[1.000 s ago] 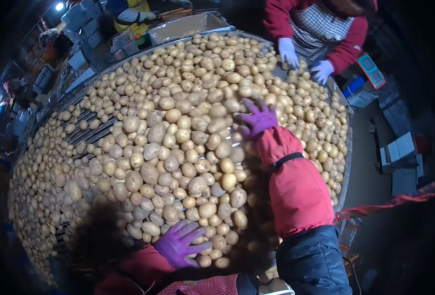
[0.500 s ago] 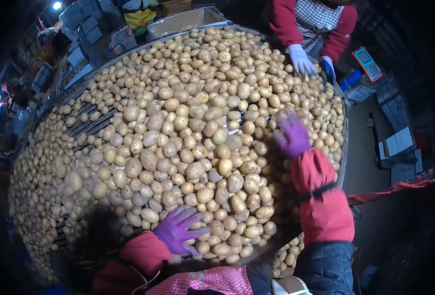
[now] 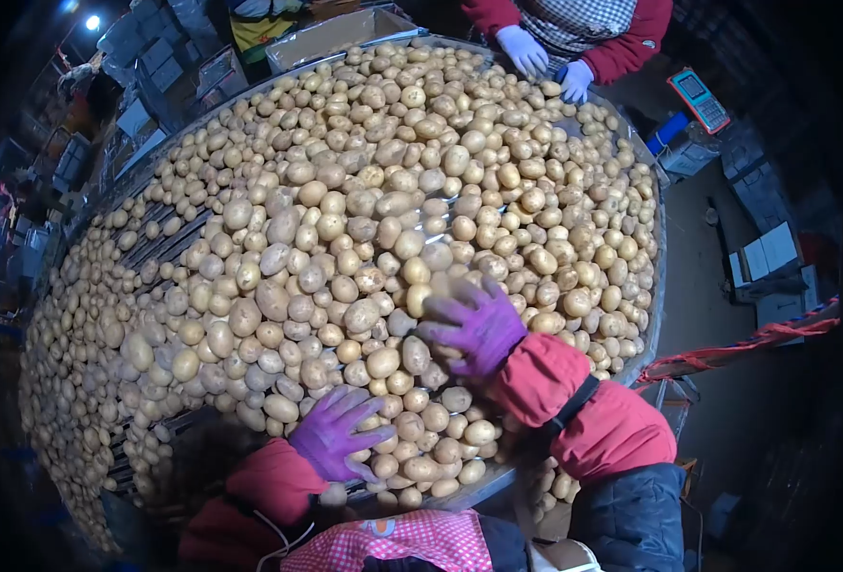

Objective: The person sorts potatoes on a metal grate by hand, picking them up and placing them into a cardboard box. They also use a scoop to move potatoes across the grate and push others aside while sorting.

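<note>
Potatoes (image 3: 383, 181) cover a wide slatted table (image 3: 169, 238) in front of me. My left hand (image 3: 338, 435), in a purple glove, lies with fingers spread on the potatoes near the table's front edge. Further right, my right hand (image 3: 479, 329), also in a purple glove, rests over potatoes with its fingers apart; its fingertips are a little blurred. No potato is gripped in either hand. Below the front edge, more potatoes (image 3: 557, 488) show beside my right sleeve, partly hidden by it.
Across the table stands a co-worker, whose gloved hands (image 3: 524, 52) are at the far edge. A handheld device (image 3: 700, 100) with a keypad is at the right. An open carton (image 3: 345, 40) stands behind the table; a red-wrapped cord (image 3: 746, 345) stretches along the right.
My right hand has moved left and toward me across the potatoes. My left hand has barely shifted. The co-worker's hands have drawn back toward the far edge.
</note>
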### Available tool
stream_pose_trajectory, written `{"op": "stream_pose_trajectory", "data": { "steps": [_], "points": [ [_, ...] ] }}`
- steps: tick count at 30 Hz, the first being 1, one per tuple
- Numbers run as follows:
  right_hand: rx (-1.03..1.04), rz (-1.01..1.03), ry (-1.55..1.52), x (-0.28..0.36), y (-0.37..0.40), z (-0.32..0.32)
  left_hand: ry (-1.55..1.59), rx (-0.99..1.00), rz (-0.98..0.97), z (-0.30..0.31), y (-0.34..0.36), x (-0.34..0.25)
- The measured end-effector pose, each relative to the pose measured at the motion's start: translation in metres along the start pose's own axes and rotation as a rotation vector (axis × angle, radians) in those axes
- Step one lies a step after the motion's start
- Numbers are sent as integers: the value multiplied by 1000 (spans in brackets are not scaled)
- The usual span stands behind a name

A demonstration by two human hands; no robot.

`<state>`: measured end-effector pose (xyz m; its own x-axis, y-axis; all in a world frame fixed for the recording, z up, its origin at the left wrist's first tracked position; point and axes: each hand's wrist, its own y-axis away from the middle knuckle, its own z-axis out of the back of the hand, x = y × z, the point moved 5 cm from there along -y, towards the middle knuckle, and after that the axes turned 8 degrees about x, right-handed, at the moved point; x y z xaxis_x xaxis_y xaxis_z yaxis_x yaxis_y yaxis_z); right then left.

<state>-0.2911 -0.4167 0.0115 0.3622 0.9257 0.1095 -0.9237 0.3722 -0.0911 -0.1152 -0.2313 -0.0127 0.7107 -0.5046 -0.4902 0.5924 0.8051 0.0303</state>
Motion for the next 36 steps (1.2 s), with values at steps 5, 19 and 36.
{"op": "stream_pose_trajectory", "data": {
  "steps": [5, 19, 36],
  "points": [
    [135, -203, 80, -94, -1, -23, -2, -3, -26, -3, 2, 2],
    [-190, -607, 113, -156, 59, -3, -2, 13, -15, 0, 0, 6],
    [467, -808, 141, -249, -65, -68, 43, -31, -1, 4, -8, 8]
  ]
}}
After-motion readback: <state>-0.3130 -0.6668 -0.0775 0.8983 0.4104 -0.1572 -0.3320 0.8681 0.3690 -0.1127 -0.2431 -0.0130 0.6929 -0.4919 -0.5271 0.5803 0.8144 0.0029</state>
